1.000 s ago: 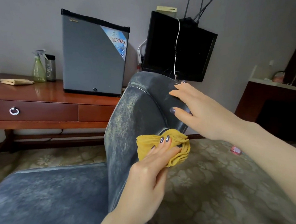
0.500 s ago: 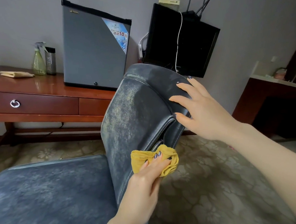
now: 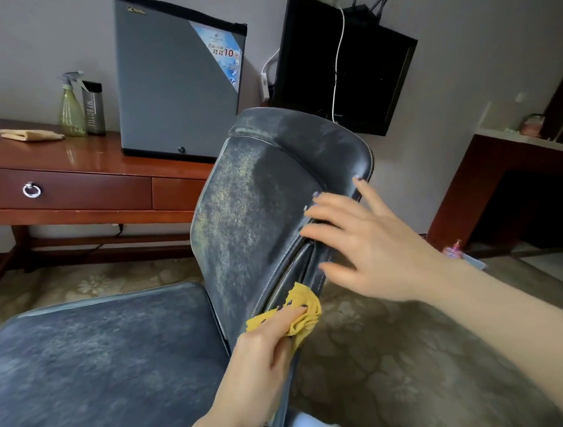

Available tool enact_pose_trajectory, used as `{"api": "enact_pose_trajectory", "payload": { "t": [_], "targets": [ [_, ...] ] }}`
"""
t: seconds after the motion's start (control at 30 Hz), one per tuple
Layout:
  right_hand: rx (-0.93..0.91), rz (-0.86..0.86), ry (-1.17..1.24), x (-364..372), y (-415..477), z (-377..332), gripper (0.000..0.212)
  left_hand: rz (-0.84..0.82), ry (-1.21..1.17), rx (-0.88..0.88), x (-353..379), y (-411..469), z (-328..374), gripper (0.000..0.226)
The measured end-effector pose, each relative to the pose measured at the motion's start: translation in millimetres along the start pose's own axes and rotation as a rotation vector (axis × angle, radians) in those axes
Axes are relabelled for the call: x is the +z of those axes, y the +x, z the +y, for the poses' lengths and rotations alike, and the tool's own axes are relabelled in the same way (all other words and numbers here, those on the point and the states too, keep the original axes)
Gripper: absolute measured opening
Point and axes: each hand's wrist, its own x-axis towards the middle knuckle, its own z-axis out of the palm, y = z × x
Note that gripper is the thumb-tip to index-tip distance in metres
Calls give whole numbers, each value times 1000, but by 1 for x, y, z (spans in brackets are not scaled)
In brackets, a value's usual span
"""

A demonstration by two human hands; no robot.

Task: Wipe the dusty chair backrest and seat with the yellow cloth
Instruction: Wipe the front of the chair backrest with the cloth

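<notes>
A dark blue-grey chair fills the lower left. Its backrest [image 3: 255, 209] is tilted and streaked with yellowish dust, and its seat [image 3: 96, 375] is dusty too. My left hand [image 3: 263, 356] grips the bunched yellow cloth [image 3: 300, 311] and presses it against the backrest's lower right edge, low down near the seat. My right hand [image 3: 372, 242] lies with spread fingers on the right side edge of the backrest, higher up, steadying it.
A wooden desk [image 3: 73, 171] stands behind the chair with a grey mini fridge [image 3: 174, 75], a spray bottle [image 3: 71, 106], a dark bottle [image 3: 93, 107] and a folded beige cloth [image 3: 30, 134]. A black screen [image 3: 341, 63] hangs on the wall. Patterned carpet [image 3: 409, 373] lies to the right.
My left hand has slid the yellow cloth down along the backrest's right edge toward the seat. My right hand has shifted lower on the backrest edge. The camera has dropped slightly.
</notes>
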Motion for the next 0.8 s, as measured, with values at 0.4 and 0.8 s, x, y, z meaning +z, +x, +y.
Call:
{"api": "enact_pose_trajectory", "payload": {
  "t": [0.4, 0.8],
  "targets": [
    [-293, 219, 118, 22, -29, -61, 21, 106, -33, -96, -7, -25, 33, 23],
    [-323, 495, -131, 1, 25, 37, 15, 41, 52, 115, -2, 36, 5, 60]
  ]
}}
